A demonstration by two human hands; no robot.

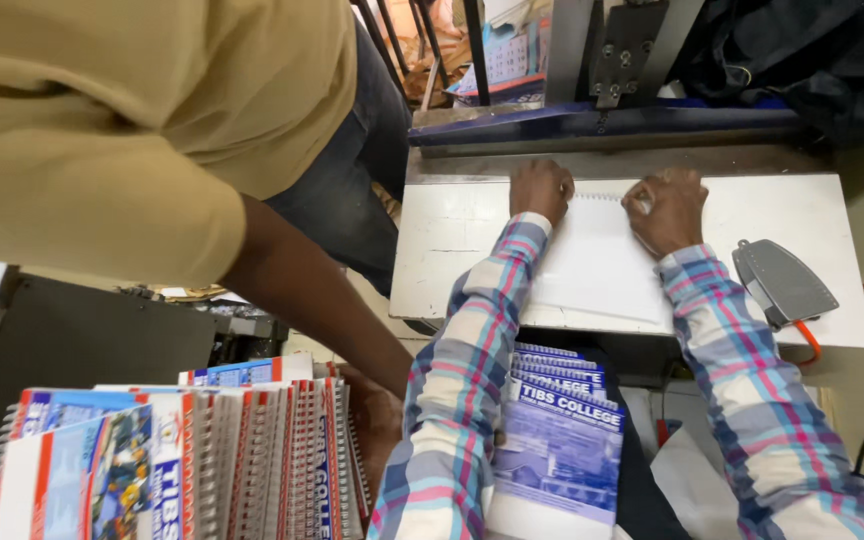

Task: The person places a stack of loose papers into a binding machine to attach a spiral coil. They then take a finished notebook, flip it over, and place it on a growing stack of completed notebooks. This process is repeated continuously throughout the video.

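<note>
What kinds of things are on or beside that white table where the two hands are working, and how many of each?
Hands pressing on the sheets: 2, left hand and right hand
White sheet block with wire spiral edge: 1
Grey pedal-shaped tool with orange cord: 1
Blue metal machine bar behind the white table: 1
Total: 5

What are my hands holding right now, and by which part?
Both hands, left and right, press on the white paper stack at its wire-bound top edge, flat on the table.

Paper pad on table, foot pedal right of it, notebook stack lower left.
</note>
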